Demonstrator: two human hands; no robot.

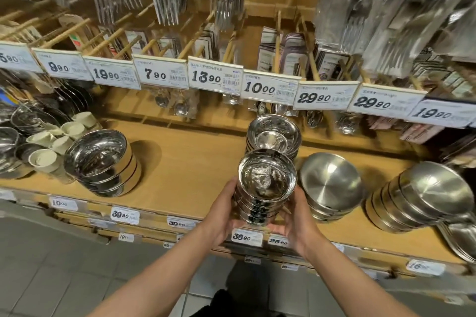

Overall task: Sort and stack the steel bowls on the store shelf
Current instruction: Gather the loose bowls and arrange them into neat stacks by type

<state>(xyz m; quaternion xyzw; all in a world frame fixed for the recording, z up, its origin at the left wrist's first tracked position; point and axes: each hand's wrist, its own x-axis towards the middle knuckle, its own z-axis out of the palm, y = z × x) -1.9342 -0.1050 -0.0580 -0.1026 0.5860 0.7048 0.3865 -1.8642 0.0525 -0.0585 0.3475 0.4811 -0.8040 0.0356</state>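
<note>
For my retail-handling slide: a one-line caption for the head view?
Both hands, left hand and right hand, grip a stack of shiny steel bowls above the wooden shelf.

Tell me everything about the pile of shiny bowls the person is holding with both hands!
The stack of small mirror-polished steel bowls is several bowls nested one inside another, rims showing as bands down its side. It looks like bright steel and reflects the lights. It stands nearly upright, open side up, at the front edge of the wooden store shelf. The left hand grips its left side and the right hand its right. Whether its base rests on the shelf cannot be told.
</note>
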